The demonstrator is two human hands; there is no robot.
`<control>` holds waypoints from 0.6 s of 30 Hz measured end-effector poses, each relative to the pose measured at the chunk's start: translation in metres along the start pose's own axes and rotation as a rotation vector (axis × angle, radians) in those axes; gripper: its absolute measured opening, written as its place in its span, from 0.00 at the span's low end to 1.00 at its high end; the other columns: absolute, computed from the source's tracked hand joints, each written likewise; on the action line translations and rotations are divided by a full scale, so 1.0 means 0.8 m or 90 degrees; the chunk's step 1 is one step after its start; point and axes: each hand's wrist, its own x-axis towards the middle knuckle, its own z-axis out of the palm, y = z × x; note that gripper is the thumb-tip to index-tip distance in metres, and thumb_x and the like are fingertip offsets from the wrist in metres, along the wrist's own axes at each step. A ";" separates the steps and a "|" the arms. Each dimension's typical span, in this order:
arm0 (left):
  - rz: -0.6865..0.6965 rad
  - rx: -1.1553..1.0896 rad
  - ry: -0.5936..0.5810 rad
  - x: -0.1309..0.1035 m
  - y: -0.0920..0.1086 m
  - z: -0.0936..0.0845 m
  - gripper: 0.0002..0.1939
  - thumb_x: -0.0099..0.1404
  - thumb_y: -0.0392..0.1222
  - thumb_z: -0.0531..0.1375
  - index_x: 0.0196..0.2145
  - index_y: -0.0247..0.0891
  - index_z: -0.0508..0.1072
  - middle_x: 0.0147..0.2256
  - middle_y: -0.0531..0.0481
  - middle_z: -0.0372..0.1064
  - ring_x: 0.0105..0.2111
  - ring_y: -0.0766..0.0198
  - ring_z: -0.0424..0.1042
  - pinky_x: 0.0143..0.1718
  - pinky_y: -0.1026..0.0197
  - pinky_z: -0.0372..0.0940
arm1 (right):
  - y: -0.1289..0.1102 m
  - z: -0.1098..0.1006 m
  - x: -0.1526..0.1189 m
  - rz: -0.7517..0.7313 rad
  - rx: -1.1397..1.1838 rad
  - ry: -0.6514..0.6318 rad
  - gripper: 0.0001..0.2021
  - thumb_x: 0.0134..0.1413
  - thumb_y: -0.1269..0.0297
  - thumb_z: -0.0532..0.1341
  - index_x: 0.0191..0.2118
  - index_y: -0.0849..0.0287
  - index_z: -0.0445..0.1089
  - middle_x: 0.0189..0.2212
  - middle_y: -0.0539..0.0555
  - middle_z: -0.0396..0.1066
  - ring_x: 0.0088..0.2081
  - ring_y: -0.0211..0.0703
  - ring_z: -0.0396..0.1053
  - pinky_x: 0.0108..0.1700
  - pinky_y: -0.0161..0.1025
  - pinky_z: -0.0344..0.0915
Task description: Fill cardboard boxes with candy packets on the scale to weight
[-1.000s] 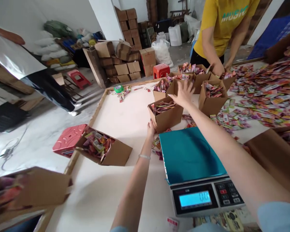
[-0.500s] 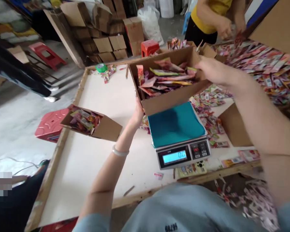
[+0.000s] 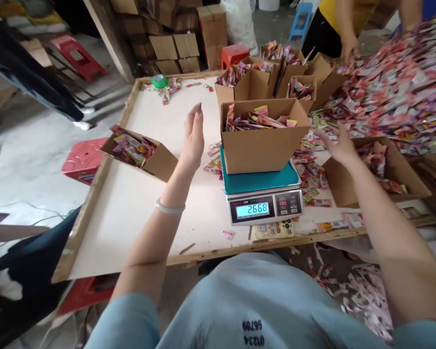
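Note:
A cardboard box (image 3: 263, 150) filled with small colourful packets stands upright on the teal platform of a digital scale (image 3: 265, 206). The lit display reads about 2668. To the left of the box is my left hand (image 3: 193, 138), apart from it, fingers stretched and holding nothing. My right hand (image 3: 339, 145) hovers right of the box, fingers spread over loose packets, also holding nothing. Another open box (image 3: 409, 174) with packets inside stands below and right of that hand. Left of my left forearm, a smaller box (image 3: 163, 162) of packets sits at the table's edge.
Several packet-filled boxes (image 3: 250, 85) stand behind the scale. A large heap of packets (image 3: 403, 92) covers the right side, where a co-worker's hand (image 3: 350, 47) reaches in. Green tape (image 3: 159, 81) lies at the far left corner. A patterned phone-like object (image 3: 274, 230) is under the scale's front.
The box of packets went from between my two hands down onto the scale. Both hands have let go and moved apart. The display changed from 0.0 to about 2668.

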 end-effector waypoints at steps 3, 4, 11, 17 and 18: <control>-0.014 -0.014 0.003 0.002 0.032 -0.003 0.30 0.72 0.71 0.59 0.64 0.57 0.72 0.73 0.52 0.61 0.79 0.50 0.50 0.80 0.47 0.49 | 0.042 0.089 -0.012 0.011 -0.088 -0.055 0.42 0.69 0.41 0.58 0.79 0.61 0.53 0.76 0.78 0.46 0.76 0.74 0.51 0.70 0.73 0.56; -0.016 -0.016 0.003 0.001 0.040 -0.003 0.28 0.72 0.70 0.60 0.63 0.57 0.73 0.73 0.53 0.62 0.79 0.51 0.51 0.79 0.48 0.50 | 0.049 0.115 -0.021 0.010 -0.113 -0.068 0.39 0.69 0.43 0.57 0.77 0.59 0.57 0.76 0.77 0.47 0.75 0.77 0.52 0.69 0.75 0.56; 0.002 0.043 -0.015 0.000 0.049 -0.002 0.27 0.68 0.66 0.67 0.60 0.56 0.75 0.70 0.52 0.66 0.76 0.47 0.57 0.79 0.43 0.50 | 0.061 0.149 -0.033 -0.067 -0.226 -0.076 0.28 0.72 0.58 0.47 0.69 0.63 0.67 0.68 0.77 0.60 0.69 0.73 0.56 0.64 0.66 0.63; 0.051 0.014 -0.054 0.012 0.037 0.027 0.24 0.71 0.58 0.67 0.60 0.48 0.75 0.66 0.49 0.70 0.78 0.47 0.53 0.80 0.40 0.45 | 0.064 0.099 0.007 -0.078 -0.254 -0.087 0.27 0.70 0.59 0.52 0.67 0.66 0.69 0.55 0.75 0.74 0.57 0.69 0.72 0.58 0.59 0.68; 0.055 0.012 -0.057 0.014 0.035 0.032 0.24 0.71 0.57 0.67 0.60 0.47 0.74 0.66 0.49 0.71 0.78 0.46 0.53 0.80 0.39 0.44 | 0.063 0.093 0.013 -0.086 -0.251 -0.087 0.27 0.69 0.59 0.53 0.66 0.66 0.70 0.53 0.74 0.76 0.55 0.68 0.73 0.58 0.58 0.69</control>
